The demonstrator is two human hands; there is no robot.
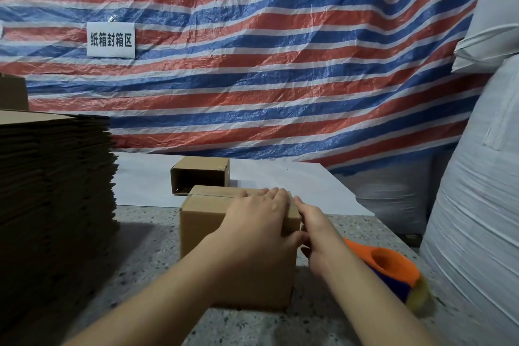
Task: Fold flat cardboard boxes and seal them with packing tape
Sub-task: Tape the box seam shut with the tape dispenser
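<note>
Two bare hands work on a small brown cardboard box [222, 236] standing on the speckled grey stone counter [146, 239], near the middle. The left hand [261, 219] lies flat over the box's top right edge, fingers [276, 195] straight and pressing the closed flaps down. The right hand [317, 233] sits against the right side of the box; whether its fingers pinch anything there I cannot tell. An orange tape dispenser [390, 264] rests on the counter just right of the box, held by neither hand.

Likely risk: if the left hand lifts before tape goes on, the flaps may spring open along the visible seam. Reaching for the dispenser could also nudge the light box askew. Farther back, an open brown box [200, 175] lies on its side on a white sheet [280, 185], and a tall stack of flat cardboard [56, 177] stands at the left.
</note>
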